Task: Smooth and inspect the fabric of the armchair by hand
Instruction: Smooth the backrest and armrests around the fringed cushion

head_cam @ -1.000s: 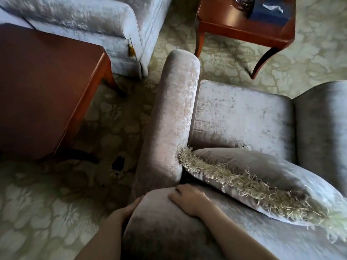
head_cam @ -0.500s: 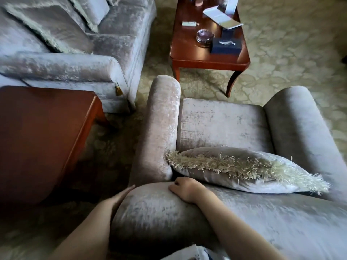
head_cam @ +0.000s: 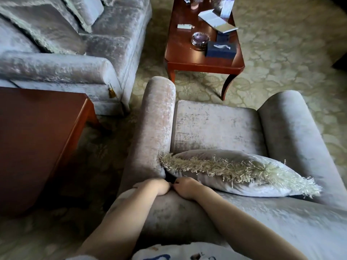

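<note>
A person standing behind a grey velvet armchair [head_cam: 216,124] is working both hands on the top of its backrest [head_cam: 262,222], at the left end where it is meeting the left armrest [head_cam: 157,119]. The left hand [head_cam: 154,187] and the right hand [head_cam: 185,189] are lying knuckles-up, almost touching, with the fingers bending down over the front edge into a dark gap. The fingertips are hidden, so it cannot be told whether they are pinching cloth or only pressing it. The step in hand appears to be the smoothing of this corner, with most of the chair probably not yet covered. The next move is likely calling for flat palms sliding right along the backrest, or far along the armrest, following the nap. A fringed cushion [head_cam: 244,186] is lying on the seat just beside the right hand and may need lifting before the seat is checked. A side table [head_cam: 37,128] is standing near on the left and a coffee table [head_cam: 187,57] beyond the seat, while open carpet [head_cam: 281,62] is leaving room on the right.
</note>
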